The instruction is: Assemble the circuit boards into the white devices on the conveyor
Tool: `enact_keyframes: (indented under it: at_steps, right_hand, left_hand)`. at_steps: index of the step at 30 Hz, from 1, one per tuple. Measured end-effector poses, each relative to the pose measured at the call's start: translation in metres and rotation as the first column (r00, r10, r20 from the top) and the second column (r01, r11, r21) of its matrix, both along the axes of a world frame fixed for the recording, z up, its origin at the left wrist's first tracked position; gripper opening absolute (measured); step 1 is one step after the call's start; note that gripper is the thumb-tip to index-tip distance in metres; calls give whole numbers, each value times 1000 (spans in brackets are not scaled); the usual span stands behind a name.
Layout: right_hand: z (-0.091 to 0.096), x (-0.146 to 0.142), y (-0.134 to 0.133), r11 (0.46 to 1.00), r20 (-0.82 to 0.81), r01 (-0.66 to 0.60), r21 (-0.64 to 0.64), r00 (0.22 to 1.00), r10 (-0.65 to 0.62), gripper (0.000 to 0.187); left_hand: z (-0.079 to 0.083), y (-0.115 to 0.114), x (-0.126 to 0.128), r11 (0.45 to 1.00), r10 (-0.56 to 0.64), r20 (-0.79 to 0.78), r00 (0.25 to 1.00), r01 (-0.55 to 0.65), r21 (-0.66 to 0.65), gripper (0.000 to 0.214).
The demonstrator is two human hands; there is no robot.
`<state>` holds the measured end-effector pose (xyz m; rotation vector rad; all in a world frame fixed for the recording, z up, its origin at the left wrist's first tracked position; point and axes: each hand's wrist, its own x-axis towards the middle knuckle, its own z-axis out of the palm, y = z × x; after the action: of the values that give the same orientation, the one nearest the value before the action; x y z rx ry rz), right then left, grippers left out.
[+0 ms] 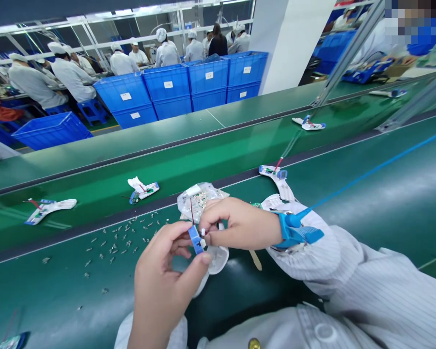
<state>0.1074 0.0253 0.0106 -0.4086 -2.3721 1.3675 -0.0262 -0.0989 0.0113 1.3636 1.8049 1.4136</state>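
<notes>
My left hand [163,276] pinches a small blue plastic housing [195,238] between thumb and fingertips, with a thin dark red wire rising from it. Close against that housing, my right hand [243,223] has its thumb and fingers closed around a tiny white piece [203,232], which looks like a connector; the fingers partly hide it. Below both hands is a white plastic shell [220,261], mostly covered by them. A clear plastic bag [194,191] of small pale parts lies just behind. Around my right wrist is a blue strap [300,229] with a blue cord.
Several small metal parts [113,248] lie scattered on the green bench at left. A wooden stick [255,260] lies right of the shell. White Y-shaped assemblies [54,209] rest along the green belt [189,165]. Blue bins [167,87] and seated co-workers [167,52] are beyond.
</notes>
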Motion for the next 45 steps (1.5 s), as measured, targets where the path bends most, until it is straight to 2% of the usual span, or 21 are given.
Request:
enact_keyframes:
  at_steps: [2,7,9,12,14,17,21,27,35,38,42,45]
  right_hand:
    - [0,1,-3,998,-33,33,-50,999,-35,15]
    - [3,1,-15,957,-164,242,-162,949,-268,18]
    - [3,1,-19,947,-219,258,-194,929,-298,18]
    - [3,1,-22,961,-281,200,-190,927,-248,23]
    - [4,2,-22,975,-306,174,-137,929,-209,25]
    - [9,3,-18,993,-311,114,27,945,-100,28]
    - [21,4,-13,970,-223,17,242,974,39,31]
    - [38,1,-12,915,-68,-80,395,991,116,31]
    - [53,4,-13,904,80,-145,402,989,123,30]
    - [55,3,-13,907,127,-167,387,984,127,32]
    - [58,1,-14,911,188,-195,363,973,134,34]
    - [61,1,-15,905,247,-213,368,961,126,35]
  left_hand:
    - [0,0,0,999,11,-1,1000,-11,37,30]
    - [-3,5,1,994,48,265,963,-72,81,33]
    - [-6,6,-1,994,2,332,943,-38,102,31]
    - [-10,7,-5,991,-90,417,904,38,130,30]
    - [-12,7,-7,990,-107,461,881,53,129,31]
    - [-12,6,-6,988,-128,495,859,68,137,31]
    - [-5,3,-1,992,-112,530,841,62,111,29]
    - [-2,-3,-4,990,-141,461,876,116,82,31]
    - [-2,-8,-8,973,-231,404,885,214,86,32]
    - [-1,-8,-6,974,-226,363,904,210,86,32]
    - [-1,-9,-6,977,-207,244,947,190,95,35]
    - [1,-11,-9,969,-232,65,970,225,104,36]
